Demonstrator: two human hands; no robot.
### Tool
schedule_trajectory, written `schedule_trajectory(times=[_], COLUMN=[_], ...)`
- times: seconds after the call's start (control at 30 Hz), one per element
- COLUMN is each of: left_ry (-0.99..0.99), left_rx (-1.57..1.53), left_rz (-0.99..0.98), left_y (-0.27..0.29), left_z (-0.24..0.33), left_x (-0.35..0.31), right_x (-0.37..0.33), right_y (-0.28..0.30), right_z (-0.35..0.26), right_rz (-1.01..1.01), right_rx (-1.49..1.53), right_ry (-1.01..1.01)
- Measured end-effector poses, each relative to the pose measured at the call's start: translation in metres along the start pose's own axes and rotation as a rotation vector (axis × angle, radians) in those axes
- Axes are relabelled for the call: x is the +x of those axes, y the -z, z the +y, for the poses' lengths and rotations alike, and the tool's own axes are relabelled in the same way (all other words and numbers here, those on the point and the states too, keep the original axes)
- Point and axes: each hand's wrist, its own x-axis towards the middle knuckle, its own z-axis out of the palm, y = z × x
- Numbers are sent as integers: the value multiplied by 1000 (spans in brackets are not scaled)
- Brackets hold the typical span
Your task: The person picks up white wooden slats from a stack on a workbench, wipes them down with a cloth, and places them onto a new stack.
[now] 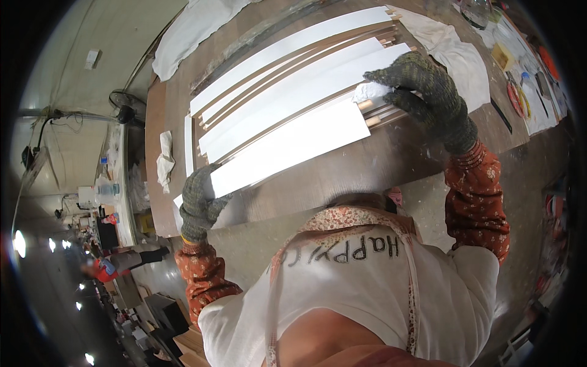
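Note:
My left hand [197, 205], in a dark green knitted glove, grips the left end of the nearest long white board [293, 148]. My right hand [425, 88], gloved the same way, holds a crumpled white cloth [370, 92] between thumb and fingers, close to that board's right end. Light wooden tenons [373, 121] stick out from the end there. Behind it lie several more white boards [287, 101] side by side, some turned on edge with brown sides showing. Glare whitens the top of the near board.
The boards rest on a brown wooden table [293, 199]. White cloths lie at its back left [189, 37], back right [455, 52] and left edge [165, 162]. Scissors [515, 98] and a dark strip [501, 116] are at the right. A fan [126, 109] stands beyond the left side.

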Motion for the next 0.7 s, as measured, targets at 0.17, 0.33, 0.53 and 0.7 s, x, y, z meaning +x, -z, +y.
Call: schedule_trajectory(times=[0.17,0.33,0.53,0.7], left_ry=[58,520,1061,1199], left_rx=[-60,-357,129,333], left_rz=[-88,15,258,74], left_y=[6,11,3,-20], left_z=[10,-4,-55,-111], left_x=[9,-37,-99,-127], right_x=[2,-4,-60,-69], right_y=[-16,-48,-56,-56], right_z=[12,8,17,6], right_rz=[4,332,393,218], right_rx=[-25,209,124,-244], right_ry=[-7,-711,-844,-686])
